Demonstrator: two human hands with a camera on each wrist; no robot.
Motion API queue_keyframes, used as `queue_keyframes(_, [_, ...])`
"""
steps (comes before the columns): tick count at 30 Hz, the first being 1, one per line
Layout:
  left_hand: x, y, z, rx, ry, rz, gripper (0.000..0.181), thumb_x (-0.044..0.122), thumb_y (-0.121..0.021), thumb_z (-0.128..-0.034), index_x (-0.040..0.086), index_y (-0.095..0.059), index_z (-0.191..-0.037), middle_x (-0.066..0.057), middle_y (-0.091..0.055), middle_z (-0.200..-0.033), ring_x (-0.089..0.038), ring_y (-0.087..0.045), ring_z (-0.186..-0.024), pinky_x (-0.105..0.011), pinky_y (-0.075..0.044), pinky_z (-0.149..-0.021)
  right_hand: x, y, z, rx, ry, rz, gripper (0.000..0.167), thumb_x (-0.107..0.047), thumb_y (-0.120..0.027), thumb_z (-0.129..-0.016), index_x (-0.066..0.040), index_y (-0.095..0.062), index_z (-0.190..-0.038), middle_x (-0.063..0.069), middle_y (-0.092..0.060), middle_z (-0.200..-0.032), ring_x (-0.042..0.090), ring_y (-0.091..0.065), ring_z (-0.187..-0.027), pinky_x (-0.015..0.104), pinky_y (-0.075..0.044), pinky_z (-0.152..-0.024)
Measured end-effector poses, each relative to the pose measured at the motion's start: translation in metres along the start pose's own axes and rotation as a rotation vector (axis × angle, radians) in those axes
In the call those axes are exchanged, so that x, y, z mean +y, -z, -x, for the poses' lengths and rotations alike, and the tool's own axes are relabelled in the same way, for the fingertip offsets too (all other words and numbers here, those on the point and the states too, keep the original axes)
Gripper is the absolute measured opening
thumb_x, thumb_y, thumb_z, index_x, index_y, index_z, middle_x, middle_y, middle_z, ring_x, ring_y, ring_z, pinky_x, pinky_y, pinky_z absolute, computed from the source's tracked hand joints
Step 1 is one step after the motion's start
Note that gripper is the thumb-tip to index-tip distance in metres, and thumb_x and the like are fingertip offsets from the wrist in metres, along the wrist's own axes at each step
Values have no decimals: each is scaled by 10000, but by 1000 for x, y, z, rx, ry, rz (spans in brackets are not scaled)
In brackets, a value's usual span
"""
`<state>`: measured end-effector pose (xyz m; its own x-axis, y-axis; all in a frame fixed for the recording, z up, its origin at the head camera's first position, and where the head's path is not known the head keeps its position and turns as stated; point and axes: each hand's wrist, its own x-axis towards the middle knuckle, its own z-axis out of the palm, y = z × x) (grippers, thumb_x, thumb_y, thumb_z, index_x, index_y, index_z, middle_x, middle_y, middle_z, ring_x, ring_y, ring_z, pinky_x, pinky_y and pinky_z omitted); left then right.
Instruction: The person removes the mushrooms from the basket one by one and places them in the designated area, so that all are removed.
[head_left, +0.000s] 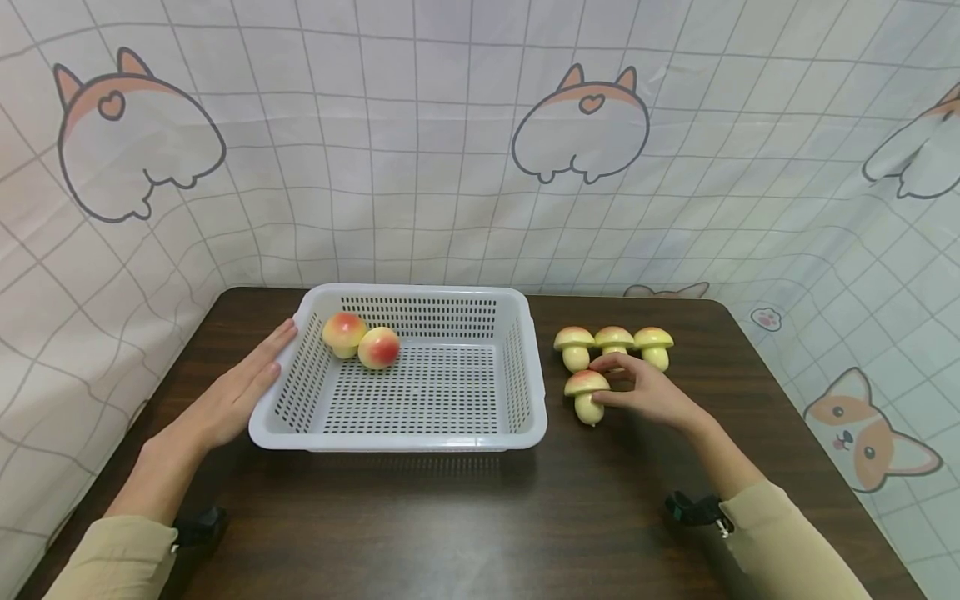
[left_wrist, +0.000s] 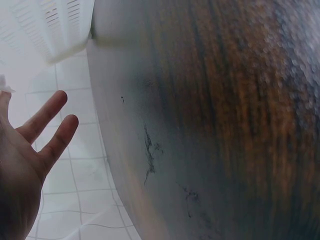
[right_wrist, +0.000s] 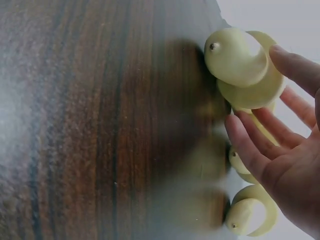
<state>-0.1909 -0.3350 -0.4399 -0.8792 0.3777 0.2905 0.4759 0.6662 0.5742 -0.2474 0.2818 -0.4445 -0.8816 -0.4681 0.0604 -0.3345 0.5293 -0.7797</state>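
Observation:
In the head view my left hand [head_left: 235,398] lies along the left rim of a white plastic basket [head_left: 405,442], its fingers straight. Two red-and-yellow toy peaches [head_left: 379,347] sit inside the basket, at its left. My right hand [head_left: 641,387] holds a toy mushroom [head_left: 588,408] with a reddish cap, thumb on the near side and index finger on the far side. Seen from the right wrist, the thumb touches the cap of this mushroom [right_wrist: 235,57] while other fingers spread below it. Three more toy mushrooms [head_left: 575,357] stand in a row just behind.
The dark wood-grain table [head_left: 480,525] carries everything, its back edge meeting a white grid-patterned cloth [head_left: 420,167] with corgi drawings. More of this cloth hangs at both sides. A black strap [head_left: 693,508] is on the right wrist.

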Motion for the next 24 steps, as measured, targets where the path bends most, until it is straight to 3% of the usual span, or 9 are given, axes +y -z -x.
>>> queue_keyframes(5, [-1, 0, 0, 2, -22, 1, 584, 182, -385, -1103, 203, -201, -1656, -76, -128, -1714, -408, -198, -1516, -329, -152, -1172, -2, -3, -1, 14, 21, -5, 408, -188, -792, -929, -47, -631, -1276, 107, -651, -1257, 354, -583, -1214, 569, -435, -1010])
queue_keyframes(7, [-1, 0, 0, 0, -16, 0, 584, 187, -385, -1104, 208, -199, -1657, -77, -128, -1714, -411, -203, -1514, -368, -172, -1175, -3, -4, -2, 20, 20, -2, 397, -180, -782, -938, -40, -629, -1276, 115, -652, -1258, 355, -586, -1209, 548, -449, -997])
queue_keyframes(13, [1, 1, 0, -7, 7, -1, 585, 204, -383, -1105, 226, -195, -1658, -49, -120, -1718, -430, -222, -1503, -635, -242, -1114, -3, -4, -3, 38, -28, 9, 397, -187, -769, -949, -42, -625, -1289, 114, -643, -1278, 348, -587, -1211, 479, -485, -949])
queue_keyframes(24, [1, 1, -1, -13, 13, 9, 588, 210, -383, -1106, 237, -187, -1659, -24, -105, -1720, -441, -215, -1502, -685, -240, -1095, -1, 0, -3, 17, -29, -10, 395, -217, -761, -957, -63, -623, -1294, 109, -631, -1300, 353, -570, -1250, 482, -486, -948])
